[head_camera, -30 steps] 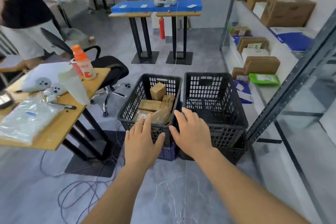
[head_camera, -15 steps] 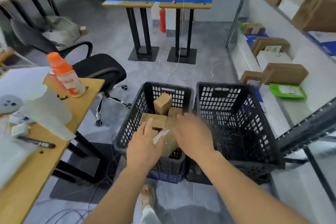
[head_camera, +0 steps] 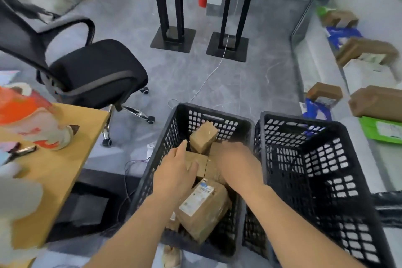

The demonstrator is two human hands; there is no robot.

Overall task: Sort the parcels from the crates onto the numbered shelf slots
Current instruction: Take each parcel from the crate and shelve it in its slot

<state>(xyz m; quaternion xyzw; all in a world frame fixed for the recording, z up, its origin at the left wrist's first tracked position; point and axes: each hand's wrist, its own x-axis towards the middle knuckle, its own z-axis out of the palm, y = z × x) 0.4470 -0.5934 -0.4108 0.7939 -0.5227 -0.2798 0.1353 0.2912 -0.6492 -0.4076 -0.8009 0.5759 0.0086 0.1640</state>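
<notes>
Grey floor, shelf [head_camera: 315,76] along the right. In the left crate [head_camera: 165,148], brown parcels [head_camera: 203,136] piled mid-crate, labelled parcel [head_camera: 203,204] at its near edge. Left hand [head_camera: 176,172] flat, fingers loose, on one box; right hand [head_camera: 236,164] among them, grip unclear. Probably choosing. Right crate [head_camera: 313,128] seemingly empty.

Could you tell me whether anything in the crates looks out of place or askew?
One small parcel at the far end of the left crate stands tilted on edge, and the labelled parcel leans askew. No damage or spill shows.
</notes>
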